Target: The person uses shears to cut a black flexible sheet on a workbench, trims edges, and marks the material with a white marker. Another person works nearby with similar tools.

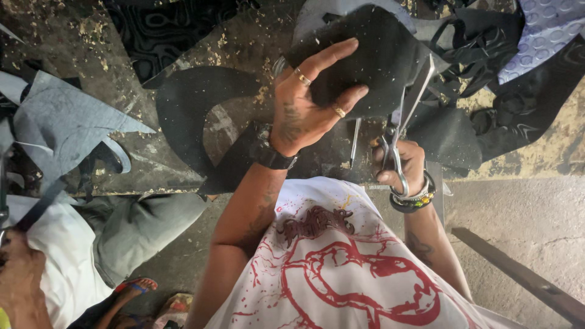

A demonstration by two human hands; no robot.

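My left hand (308,100) grips a black rubber-like sheet piece (372,55), fingers spread over its lower edge, with rings on two fingers and a black band on the wrist. My right hand (402,163) holds metal scissors (405,113) by the handles. The blades point up and are parted against the right edge of the black piece. Both hands are above the edge of a worn workbench (244,42).
Black offcuts (189,103) lie on the bench, with grey sheet scraps (67,119) at left and a dotted lilac sheet (545,27) at top right. Another person's hand (21,274) and sandalled foot (137,286) are at lower left. A wooden bar (518,274) crosses the concrete floor.
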